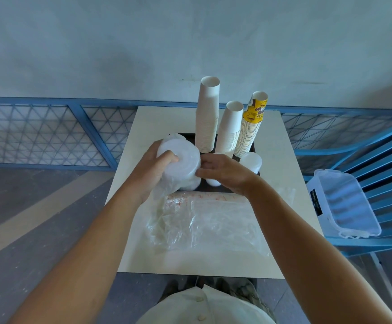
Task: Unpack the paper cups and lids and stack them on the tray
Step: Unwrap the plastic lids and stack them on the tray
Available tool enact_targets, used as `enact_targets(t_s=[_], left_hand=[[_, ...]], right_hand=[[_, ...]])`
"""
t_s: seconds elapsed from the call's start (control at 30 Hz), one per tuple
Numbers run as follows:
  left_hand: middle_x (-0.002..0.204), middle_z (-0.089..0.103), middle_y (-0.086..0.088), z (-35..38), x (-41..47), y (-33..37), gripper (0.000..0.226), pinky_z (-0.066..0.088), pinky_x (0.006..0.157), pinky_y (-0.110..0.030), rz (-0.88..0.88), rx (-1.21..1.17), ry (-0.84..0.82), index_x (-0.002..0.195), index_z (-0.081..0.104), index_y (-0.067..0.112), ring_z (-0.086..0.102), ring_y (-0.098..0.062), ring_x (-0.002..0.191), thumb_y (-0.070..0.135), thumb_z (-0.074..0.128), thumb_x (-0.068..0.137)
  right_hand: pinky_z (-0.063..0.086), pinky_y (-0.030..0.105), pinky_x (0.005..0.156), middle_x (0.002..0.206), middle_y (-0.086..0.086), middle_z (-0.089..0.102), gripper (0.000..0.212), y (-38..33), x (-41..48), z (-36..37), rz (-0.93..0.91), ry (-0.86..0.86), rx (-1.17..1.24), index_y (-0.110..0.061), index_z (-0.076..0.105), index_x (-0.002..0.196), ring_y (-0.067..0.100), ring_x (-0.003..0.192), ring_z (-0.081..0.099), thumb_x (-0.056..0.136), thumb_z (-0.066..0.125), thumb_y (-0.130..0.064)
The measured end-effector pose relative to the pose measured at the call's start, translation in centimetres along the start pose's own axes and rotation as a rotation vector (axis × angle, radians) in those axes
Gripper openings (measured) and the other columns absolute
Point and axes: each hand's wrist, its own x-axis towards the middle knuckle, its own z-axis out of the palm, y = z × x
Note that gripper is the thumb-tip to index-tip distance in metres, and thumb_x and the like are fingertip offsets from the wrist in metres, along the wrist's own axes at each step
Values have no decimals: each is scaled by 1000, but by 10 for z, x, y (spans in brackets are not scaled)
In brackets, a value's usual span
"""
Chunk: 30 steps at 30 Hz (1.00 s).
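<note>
My left hand (154,170) grips a stack of white lids (182,163) still partly in its thin plastic bag, held over the left side of the dark tray (213,190). My right hand (223,173) pinches the stack's right edge. On the tray stand two tall stacks of white paper cups (208,113) (231,128) and a stack of yellow printed cups (251,127). A short stack of lids (251,162) sits at the tray's right, and another white piece (212,182) shows below my right hand.
Empty clear plastic bags (209,223) lie on the white table (143,251) in front of the tray. A clear plastic bin (344,202) rests on a blue chair (382,160) to the right. A blue railing (50,129) runs behind the table.
</note>
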Motion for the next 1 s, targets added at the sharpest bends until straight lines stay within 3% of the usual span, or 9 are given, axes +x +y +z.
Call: enact_targets(t_s=[0.17, 0.27, 0.33, 0.47, 0.57, 0.63, 0.73, 0.87, 1.0], left_hand=[[120, 64, 11, -2, 0, 3, 52, 53, 87, -38, 16, 61, 73, 131, 59, 38, 61, -15, 112, 42, 63, 79], [118, 64, 6, -6, -1, 3, 54, 48, 76, -36, -18, 58, 147, 127, 61, 33, 61, -19, 109, 47, 61, 75], [116, 63, 7, -9, 1, 0, 47, 47, 74, -35, -26, 62, 143, 129, 60, 33, 61, -18, 108, 44, 64, 83], [122, 61, 13, -9, 0, 2, 43, 53, 91, -38, -12, 74, 36, 136, 55, 43, 59, -14, 114, 32, 62, 95], [124, 59, 17, -7, -2, 8, 46, 51, 95, -39, 16, 101, -6, 139, 53, 45, 57, -11, 115, 29, 61, 97], [123, 57, 18, -9, -1, 11, 49, 51, 89, -37, 32, 123, -3, 140, 51, 48, 57, -10, 112, 32, 62, 95], [122, 54, 20, -11, -1, 11, 50, 50, 86, -35, 42, 148, -7, 144, 48, 45, 54, -9, 112, 29, 60, 99], [123, 49, 21, -5, -3, 9, 52, 52, 94, -40, 34, 163, -27, 143, 45, 51, 52, -8, 110, 29, 61, 99], [121, 46, 30, -1, -6, 8, 53, 46, 85, -30, 63, 207, -28, 143, 44, 52, 51, -3, 109, 29, 62, 98]], right_hand=[[53, 34, 78, 81, 3, 71, 18, 6, 5, 1, -55, 244, -481, -17, 75, 83, 13, 75, 63, 88, 82, -32], [47, 32, 76, 91, -3, 61, 25, 12, -3, 1, -91, 373, -681, -16, 72, 84, 16, 86, 58, 86, 82, -39], [42, 33, 90, 113, -1, 54, 30, 18, -7, -1, -75, 383, -838, -20, 73, 99, 20, 105, 50, 84, 79, -45], [37, 39, 117, 143, -4, 55, 53, -2, -8, 2, -56, 214, -420, -23, 62, 138, 17, 134, 48, 89, 68, -41], [51, 53, 108, 125, 18, 71, 36, -9, -4, 5, 17, -18, -18, -5, 68, 130, 35, 118, 67, 98, 67, -23], [51, 59, 105, 102, 18, 77, 24, -9, -4, 4, 12, 26, -110, 0, 74, 109, 30, 99, 72, 97, 70, -20], [55, 41, 92, 78, 6, 73, 17, -7, -6, -1, 14, 85, -236, 2, 74, 95, 17, 76, 65, 96, 72, -15], [55, 32, 78, 86, 18, 74, 13, -13, -9, 6, 75, -7, -153, -7, 76, 105, 17, 72, 65, 93, 75, -13], [56, 31, 73, 88, 20, 75, 11, -11, -5, 8, 99, 60, -265, -8, 81, 99, 14, 71, 64, 90, 76, -14]])
